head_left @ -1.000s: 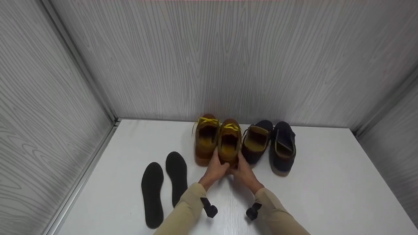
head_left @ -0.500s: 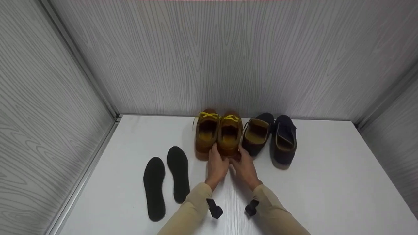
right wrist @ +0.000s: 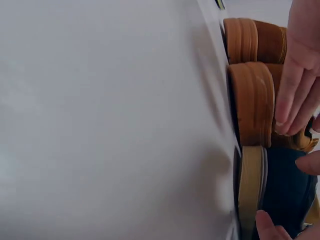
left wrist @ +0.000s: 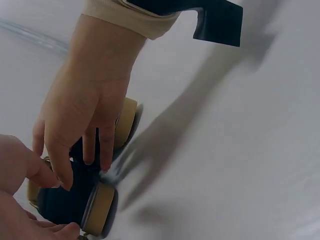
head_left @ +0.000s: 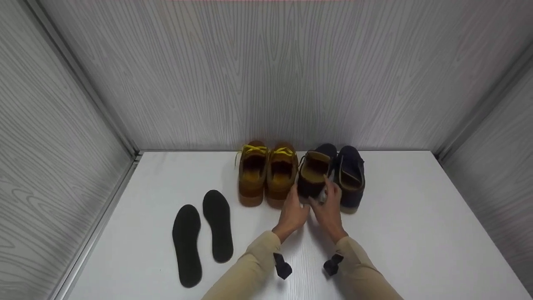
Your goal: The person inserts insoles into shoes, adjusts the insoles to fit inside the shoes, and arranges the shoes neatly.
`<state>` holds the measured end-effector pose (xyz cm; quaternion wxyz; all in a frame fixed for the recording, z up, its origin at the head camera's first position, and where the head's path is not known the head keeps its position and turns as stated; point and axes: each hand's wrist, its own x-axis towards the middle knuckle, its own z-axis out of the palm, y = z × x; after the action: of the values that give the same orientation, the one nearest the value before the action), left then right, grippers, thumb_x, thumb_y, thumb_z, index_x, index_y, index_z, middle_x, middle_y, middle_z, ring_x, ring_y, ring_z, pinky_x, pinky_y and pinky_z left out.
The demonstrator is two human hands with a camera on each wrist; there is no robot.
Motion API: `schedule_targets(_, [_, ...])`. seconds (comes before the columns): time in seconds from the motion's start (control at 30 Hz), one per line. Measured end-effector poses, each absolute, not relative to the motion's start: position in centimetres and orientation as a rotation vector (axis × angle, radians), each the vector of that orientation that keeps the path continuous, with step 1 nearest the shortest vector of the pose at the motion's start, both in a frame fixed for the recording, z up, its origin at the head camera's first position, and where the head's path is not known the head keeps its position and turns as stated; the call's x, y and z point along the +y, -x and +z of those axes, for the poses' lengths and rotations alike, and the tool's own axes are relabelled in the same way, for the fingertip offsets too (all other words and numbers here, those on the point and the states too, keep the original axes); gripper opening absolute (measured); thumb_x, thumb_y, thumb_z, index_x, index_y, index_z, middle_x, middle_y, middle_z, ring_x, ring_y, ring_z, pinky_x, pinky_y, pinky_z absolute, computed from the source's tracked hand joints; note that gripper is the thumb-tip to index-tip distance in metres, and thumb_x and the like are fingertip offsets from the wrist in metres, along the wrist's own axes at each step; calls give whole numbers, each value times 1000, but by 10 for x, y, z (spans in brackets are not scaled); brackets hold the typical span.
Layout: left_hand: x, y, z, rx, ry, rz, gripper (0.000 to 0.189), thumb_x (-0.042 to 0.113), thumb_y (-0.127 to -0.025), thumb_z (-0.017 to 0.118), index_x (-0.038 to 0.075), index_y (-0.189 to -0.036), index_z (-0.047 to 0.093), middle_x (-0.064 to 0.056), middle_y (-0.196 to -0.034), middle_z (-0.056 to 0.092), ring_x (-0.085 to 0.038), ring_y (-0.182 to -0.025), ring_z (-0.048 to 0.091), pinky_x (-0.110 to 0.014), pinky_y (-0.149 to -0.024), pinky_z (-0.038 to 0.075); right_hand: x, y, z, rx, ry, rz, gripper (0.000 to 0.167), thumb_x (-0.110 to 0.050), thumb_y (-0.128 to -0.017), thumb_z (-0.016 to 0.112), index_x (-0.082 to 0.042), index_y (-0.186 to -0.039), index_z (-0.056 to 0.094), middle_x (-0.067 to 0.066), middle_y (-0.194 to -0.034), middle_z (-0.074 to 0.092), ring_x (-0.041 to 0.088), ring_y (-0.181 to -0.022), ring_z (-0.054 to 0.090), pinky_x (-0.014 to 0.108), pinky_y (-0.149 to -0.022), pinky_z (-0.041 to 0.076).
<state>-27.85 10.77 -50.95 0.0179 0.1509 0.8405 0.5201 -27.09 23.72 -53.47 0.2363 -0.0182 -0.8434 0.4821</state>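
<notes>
Your left hand (head_left: 295, 211) and right hand (head_left: 330, 208) flank the brown-lined shoe (head_left: 314, 173) ahead, fingers loosely extended, not wrapped round; contact pressure unclear. Your right hand partly hides the navy shoe (head_left: 351, 179) beyond. Right wrist view crops both hands.

Could not see the whole left hand (left wrist: 12, 182), cropped in the left wrist view. Saw only partly the dark shoe (head_left: 311, 183) behind the right hand (head_left: 330, 210), and the sleeves (head_left: 250, 266), cut off below both hands.
</notes>
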Motion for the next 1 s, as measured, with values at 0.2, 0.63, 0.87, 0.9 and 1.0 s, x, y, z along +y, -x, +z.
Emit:
schedule_targets(0.2, [123, 298, -520, 2569, -389, 1712, 64, 6, -95, 45, 2, -151, 15, -16, -151, 27, -27, -136, 29, -40, -108, 27, 241, 277, -545, -2327, -4, 1384, 88, -2, -82, 72, -4, -151, 18, 21, -149, 24, 33, -136, 23, 46, -106, 27])
schedule_targets(0.63, [129, 303, -523, 2759, -498, 1734, 36, 20, -103, 43, 9, -136, 51, -7, -132, 54, -22, -119, 51, -37, -96, 42, 250, 282, -543, -2382, 14, 1412, 60, -7, -81, 75, -5, -133, 44, 16, -131, 52, 29, -122, 48, 44, -97, 40])
schedule_targets(0.87, [108, 279, -514, 2730, -577, 1689, 31, 23, -100, 49, 11, -127, 58, -3, -122, 61, -17, -109, 57, -35, -88, 46, 252, 257, -535, -2424, -69, 1429, 50, -2, -80, 76, -6, -122, 50, 13, -127, 54, 30, -119, 52, 44, -92, 46])
schedule_targets(0.9, [105, 274, -512, 2732, -596, 1688, 30, 23, -100, 50, 11, -126, 60, -2, -120, 62, -16, -107, 58, -34, -86, 47, 252, 252, -533, -2419, -93, 1437, 49, -1, -79, 76, -5, -120, 50, 14, -127, 53, 31, -119, 52, 45, -91, 46])
schedule_targets(1.0, [97, 257, -507, 2733, -663, 1696, 27, 23, -99, 53, 12, -121, 62, -1, -114, 62, -14, -101, 58, -33, -83, 47, 252, 237, -528, -2402, -165, 1453, 48, 1, -77, 77, -7, -117, 50, 14, -124, 54, 35, -118, 52, 46, -89, 47])
